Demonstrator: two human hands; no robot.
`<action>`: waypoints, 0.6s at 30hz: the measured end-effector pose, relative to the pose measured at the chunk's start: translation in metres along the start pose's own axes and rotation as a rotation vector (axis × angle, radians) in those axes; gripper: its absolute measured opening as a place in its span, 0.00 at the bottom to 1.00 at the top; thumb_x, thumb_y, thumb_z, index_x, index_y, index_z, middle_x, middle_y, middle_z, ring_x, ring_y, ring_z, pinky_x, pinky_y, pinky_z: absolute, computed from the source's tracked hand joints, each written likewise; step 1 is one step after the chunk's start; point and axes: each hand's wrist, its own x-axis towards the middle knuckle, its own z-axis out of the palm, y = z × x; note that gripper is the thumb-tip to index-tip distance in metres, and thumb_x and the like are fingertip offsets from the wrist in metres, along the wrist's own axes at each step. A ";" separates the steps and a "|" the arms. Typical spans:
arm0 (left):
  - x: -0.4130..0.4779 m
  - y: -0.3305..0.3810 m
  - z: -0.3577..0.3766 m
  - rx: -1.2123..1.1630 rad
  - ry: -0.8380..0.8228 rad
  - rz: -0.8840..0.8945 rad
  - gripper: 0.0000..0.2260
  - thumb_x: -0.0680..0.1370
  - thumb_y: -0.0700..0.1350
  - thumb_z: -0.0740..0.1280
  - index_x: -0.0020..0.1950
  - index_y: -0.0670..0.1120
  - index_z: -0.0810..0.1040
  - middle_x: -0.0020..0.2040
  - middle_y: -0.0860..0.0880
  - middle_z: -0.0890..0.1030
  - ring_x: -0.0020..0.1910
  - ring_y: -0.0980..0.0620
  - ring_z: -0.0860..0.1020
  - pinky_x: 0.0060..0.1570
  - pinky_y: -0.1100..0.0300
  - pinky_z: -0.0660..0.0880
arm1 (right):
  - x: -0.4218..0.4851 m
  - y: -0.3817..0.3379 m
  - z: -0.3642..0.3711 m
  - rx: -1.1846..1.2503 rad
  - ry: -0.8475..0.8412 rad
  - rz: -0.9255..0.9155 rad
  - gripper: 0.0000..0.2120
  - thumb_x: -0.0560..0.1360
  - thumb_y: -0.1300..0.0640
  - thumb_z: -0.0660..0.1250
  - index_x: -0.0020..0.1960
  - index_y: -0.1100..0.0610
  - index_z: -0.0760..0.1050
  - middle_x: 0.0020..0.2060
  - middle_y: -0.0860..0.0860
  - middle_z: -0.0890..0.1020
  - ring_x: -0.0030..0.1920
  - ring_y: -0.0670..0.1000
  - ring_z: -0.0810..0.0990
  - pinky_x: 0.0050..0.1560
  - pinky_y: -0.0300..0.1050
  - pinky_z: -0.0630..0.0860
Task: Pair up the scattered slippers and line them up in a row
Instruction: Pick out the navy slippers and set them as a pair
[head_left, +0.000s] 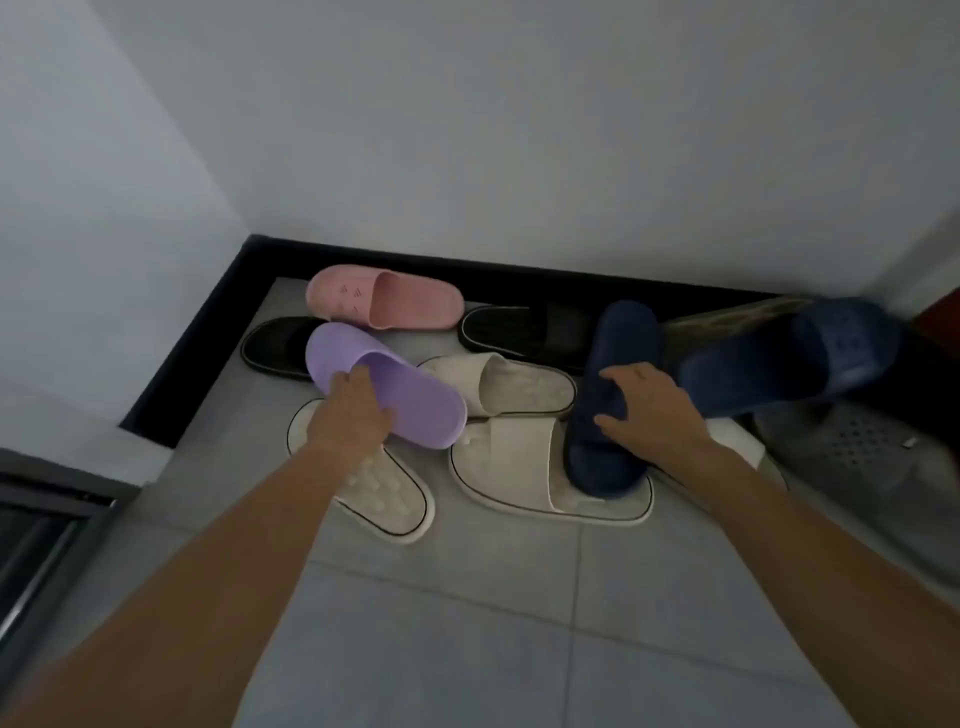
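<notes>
A: What's underfoot?
B: A floor (467, 649) of big grey tiles with pale grout lines.
A: And around it?
B: White walls (467, 130) that meet in a corner at the upper left. A black skirting (187, 364) runs along their base.
A: Anything at the left edge?
B: A dark metal frame (41, 530), low down, just below a pale ledge (57, 421). I can't tell what it belongs to.
A: On the right?
B: A grey perforated thing (857, 441) on the floor, blurred. Above it is a brownish streaked board (727, 314) by the skirting, and a red-brown patch (940, 322) shows at the very edge.
</notes>
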 end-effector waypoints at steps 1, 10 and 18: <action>0.003 -0.002 0.000 0.016 0.020 -0.013 0.27 0.77 0.45 0.64 0.72 0.40 0.58 0.64 0.38 0.66 0.56 0.36 0.74 0.51 0.46 0.72 | 0.004 0.005 -0.001 -0.086 0.038 -0.002 0.30 0.70 0.48 0.70 0.69 0.53 0.65 0.66 0.56 0.70 0.64 0.60 0.70 0.61 0.55 0.72; -0.006 0.051 0.018 0.073 -0.119 0.225 0.19 0.77 0.46 0.63 0.66 0.41 0.66 0.62 0.40 0.70 0.55 0.39 0.74 0.51 0.49 0.71 | 0.005 0.014 0.000 -0.249 -0.033 0.019 0.23 0.74 0.51 0.67 0.65 0.56 0.66 0.60 0.55 0.74 0.60 0.57 0.72 0.57 0.50 0.70; -0.033 0.174 0.049 -0.335 -0.361 0.472 0.31 0.66 0.61 0.74 0.60 0.44 0.72 0.56 0.46 0.78 0.53 0.48 0.77 0.52 0.51 0.76 | -0.025 -0.002 -0.032 0.219 0.017 -0.089 0.16 0.74 0.58 0.67 0.61 0.57 0.73 0.57 0.55 0.78 0.57 0.56 0.75 0.55 0.48 0.71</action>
